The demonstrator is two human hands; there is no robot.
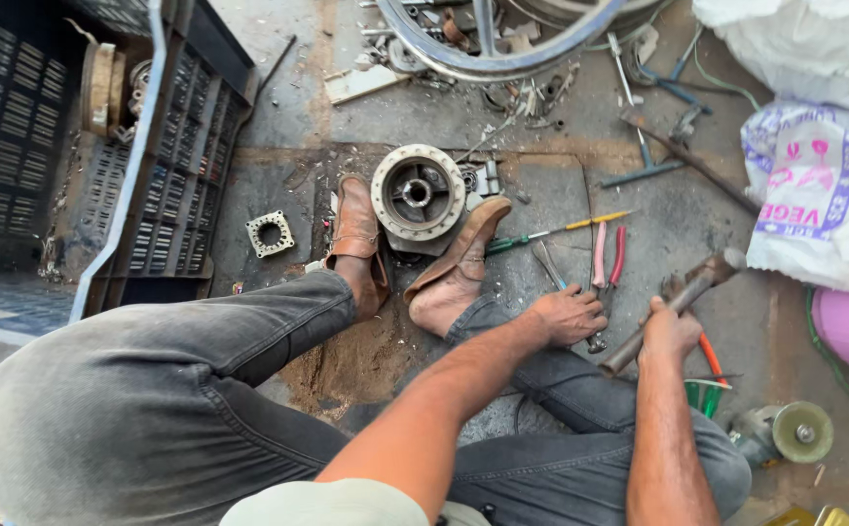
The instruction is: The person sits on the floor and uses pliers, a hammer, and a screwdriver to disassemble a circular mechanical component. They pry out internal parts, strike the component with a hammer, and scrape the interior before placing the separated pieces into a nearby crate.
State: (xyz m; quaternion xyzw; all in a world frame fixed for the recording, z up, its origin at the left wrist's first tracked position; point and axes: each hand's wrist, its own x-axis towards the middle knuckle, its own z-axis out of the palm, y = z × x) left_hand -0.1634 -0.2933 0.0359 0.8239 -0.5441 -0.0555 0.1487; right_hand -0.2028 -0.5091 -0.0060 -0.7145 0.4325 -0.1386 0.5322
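clenched around the handle of a worn hammer, the right hand holds it tilted, head up toward the white sacks. the left hand is spread, fingers down, resting on the floor at the pink-handled pliers, not closed on anything that can be made out. just beside them lie a thin green-and-yellow screwdriver and a small grey tool. a round metal wheel hub sits pinned between two brown leather shoes, near the middle of the view. to the left a dark slatted plastic crate stands open, with rusty ring-shaped parts in its far corner; what else it holds is lost in shadow. a square flanged plate lies apart on the stained concrete floor, which is oily and strewn with scrap, bolts and rods near a chrome rim cut off at the top edge. white printed sacks and a pink round thing sit at the right edge, partly out of frame. a small grinder disc rests low right. the person's grey trousers fill the lower view and hide the ground beneath.
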